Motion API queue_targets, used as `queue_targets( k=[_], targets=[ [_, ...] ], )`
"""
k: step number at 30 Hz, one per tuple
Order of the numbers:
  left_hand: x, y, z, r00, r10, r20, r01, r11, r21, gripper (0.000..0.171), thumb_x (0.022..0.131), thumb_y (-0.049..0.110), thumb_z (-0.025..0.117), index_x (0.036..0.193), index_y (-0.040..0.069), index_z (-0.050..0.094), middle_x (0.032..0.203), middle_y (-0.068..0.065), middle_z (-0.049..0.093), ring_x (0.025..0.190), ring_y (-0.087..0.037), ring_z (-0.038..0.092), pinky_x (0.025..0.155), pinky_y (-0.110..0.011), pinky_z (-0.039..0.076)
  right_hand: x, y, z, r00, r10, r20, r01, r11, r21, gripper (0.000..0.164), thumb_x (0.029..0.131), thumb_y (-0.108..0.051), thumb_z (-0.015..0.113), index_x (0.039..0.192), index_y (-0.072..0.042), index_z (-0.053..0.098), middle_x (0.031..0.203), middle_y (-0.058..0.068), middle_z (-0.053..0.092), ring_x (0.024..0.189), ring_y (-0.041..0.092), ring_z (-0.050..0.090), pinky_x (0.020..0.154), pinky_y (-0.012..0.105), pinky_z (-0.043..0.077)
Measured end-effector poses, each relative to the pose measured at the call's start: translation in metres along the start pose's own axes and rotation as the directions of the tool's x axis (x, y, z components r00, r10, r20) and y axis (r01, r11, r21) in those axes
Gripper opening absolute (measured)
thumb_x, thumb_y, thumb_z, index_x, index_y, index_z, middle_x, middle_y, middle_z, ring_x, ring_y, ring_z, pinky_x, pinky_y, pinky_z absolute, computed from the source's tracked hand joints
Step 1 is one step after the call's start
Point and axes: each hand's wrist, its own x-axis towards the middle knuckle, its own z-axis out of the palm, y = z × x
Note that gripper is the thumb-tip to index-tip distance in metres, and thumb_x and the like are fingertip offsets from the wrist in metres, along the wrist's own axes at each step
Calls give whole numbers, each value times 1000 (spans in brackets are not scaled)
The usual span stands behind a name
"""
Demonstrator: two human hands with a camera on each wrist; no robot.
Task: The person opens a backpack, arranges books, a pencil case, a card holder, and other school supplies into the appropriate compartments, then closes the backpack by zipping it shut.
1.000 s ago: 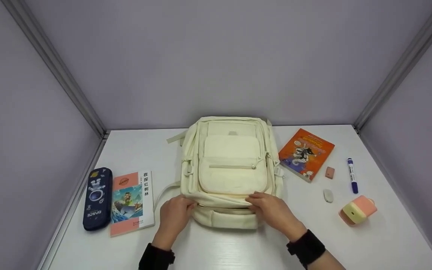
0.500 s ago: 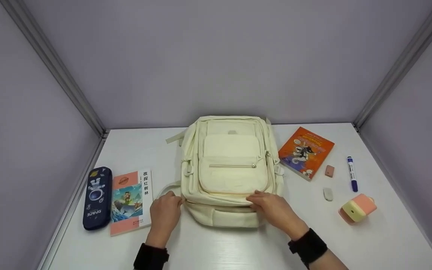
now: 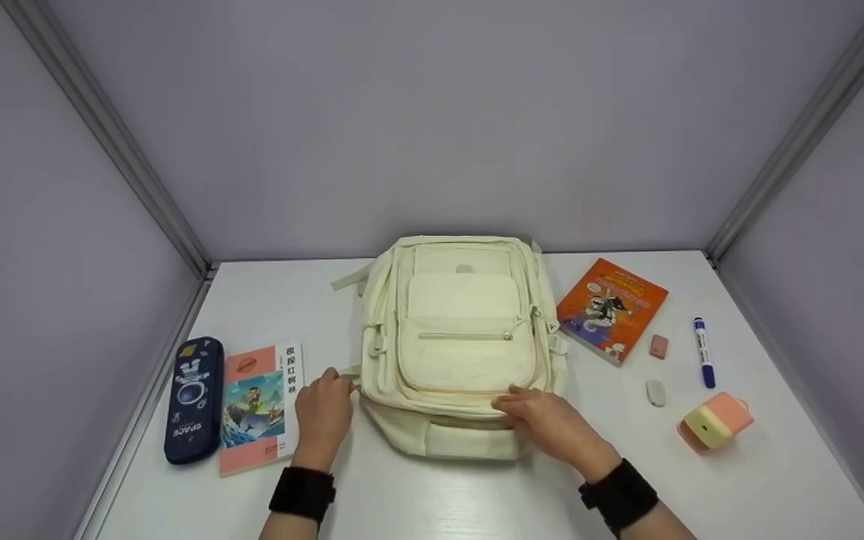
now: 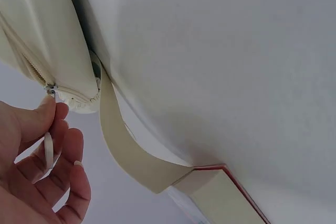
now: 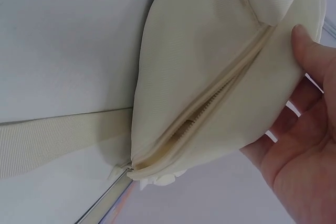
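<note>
A cream backpack (image 3: 469, 360) lies on the table, its front panel up. At its near left corner my left hand (image 3: 325, 412) pinches a metal zipper pull (image 4: 51, 92) between thumb and forefinger, the other fingers loosely curled. The zipper teeth behind the pull are meshed, as far as the left wrist view shows. My right hand (image 3: 552, 424) grips the bag's near edge on the right, thumb on the fabric and fingers at the far side of it. In the right wrist view a zipper slit (image 5: 194, 121) on that side gapes a little.
Left of the bag lie a paperback (image 3: 256, 405) and a navy pencil case (image 3: 194, 401). On the right are an orange book (image 3: 612, 309), a pink eraser (image 3: 658, 346), a white eraser (image 3: 655, 392), a blue marker (image 3: 704, 352) and a pink-and-yellow pencil sharpener (image 3: 715, 422). A strap (image 4: 126, 161) trails leftward.
My left hand has moved left and away along the bag's near edge to its corner, drawing the zipper pull. The gap at the near left has closed. My right hand stays put.
</note>
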Motion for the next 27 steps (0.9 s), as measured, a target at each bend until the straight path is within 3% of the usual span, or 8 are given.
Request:
queue_targets(
  k=[5,10,13,16,18,23,27],
  targets=[
    [5,0,2,998,-17,53,17,1000,-15,11,84,12,77,79,2,75,69,-11,58,59,-32,61,51,-46,46,-1,-1,1,1000,-6,5,7,999,-42,28,90,-1,68,117,-6,71,117,7,69,117,34,59,94,46,48],
    [5,2,1,991,-32,134,44,995,-88,11,86,9,75,78,2,73,68,-7,55,59,-28,60,53,-44,46,8,-9,5,997,-48,-59,40,991,-129,23,87,-6,74,109,-8,73,109,5,70,106,26,64,88,41,51],
    [6,3,-2,988,-35,151,52,992,-112,11,84,8,75,76,3,71,68,-6,55,60,-28,60,54,-43,46,16,-17,11,994,-72,-82,58,985,-164,32,87,-15,76,118,-8,69,117,8,66,110,26,61,91,42,49],
    [7,5,-5,986,-39,165,61,990,-127,10,84,8,76,76,3,71,69,-6,55,61,-27,61,55,-43,47,23,-25,17,998,-48,-32,42,984,-172,51,90,-29,73,135,-9,59,135,12,57,125,33,52,99,50,43],
    [7,5,-6,981,-49,187,76,987,-138,10,85,9,75,76,4,72,69,-5,56,62,-26,61,56,-43,47,26,-29,20,1000,-1,20,4,988,-154,54,93,-35,67,141,-12,54,144,12,49,132,39,43,101,60,37],
    [5,4,-4,971,-72,227,108,982,-153,12,86,8,73,74,8,71,72,-5,63,63,-24,61,57,-43,47,30,-32,24,992,100,76,-91,990,-108,42,98,-33,59,137,-21,59,148,10,46,133,49,37,93,76,31],
    [2,1,0,987,-17,157,37,992,-121,13,83,4,73,71,7,70,73,-6,65,61,-27,62,55,-44,47,29,-31,27,993,97,75,-90,991,-96,36,98,-29,59,133,-22,63,145,10,50,130,51,41,89,78,31]
  ],
)
